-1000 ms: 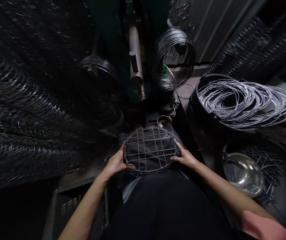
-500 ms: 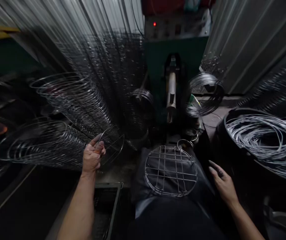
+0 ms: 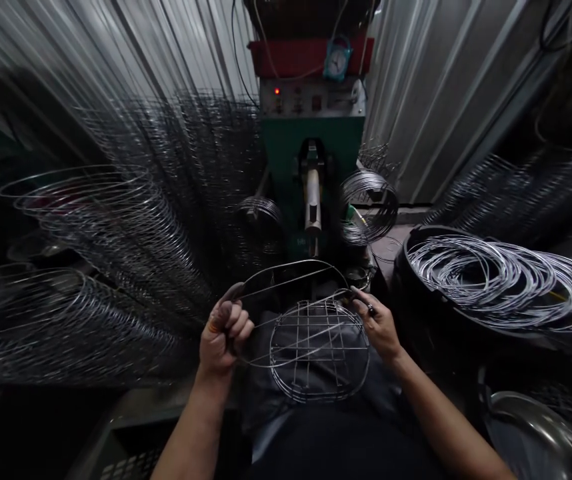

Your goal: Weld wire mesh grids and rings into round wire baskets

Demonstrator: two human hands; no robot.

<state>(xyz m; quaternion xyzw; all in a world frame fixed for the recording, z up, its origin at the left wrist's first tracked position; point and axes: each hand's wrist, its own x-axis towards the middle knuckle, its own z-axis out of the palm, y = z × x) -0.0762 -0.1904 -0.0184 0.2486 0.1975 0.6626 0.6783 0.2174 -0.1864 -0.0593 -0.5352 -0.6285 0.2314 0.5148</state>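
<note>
A round wire rack (image 3: 306, 261), a hoop with thin straight wires across it, is held up tilted over my lap. Its left edge sits in the closed fingers of my left hand (image 3: 226, 330), thumb pressed on the wire. On the opposite edge, my right hand (image 3: 379, 327) pinches the hoop between thumb and fingers; a dark band shows on one finger. Beneath, several round wire grids (image 3: 320, 348) lie stacked on the dark cloth over my lap, partly seen through the held hoop.
Ahead stands a green machine (image 3: 286, 143) with a pale rod (image 3: 313, 193) and a lit red lamp. Tall stacks of wire rings (image 3: 166, 233) rise on the left. A black tub (image 3: 416, 293) of loose wire hoops (image 3: 486, 267) is at right, near a metal bowl (image 3: 531, 413).
My left hand has brought the wire rack from the left stacks to above my lap. My right hand has moved inward and closed on its right edge. The view has shifted right.
</note>
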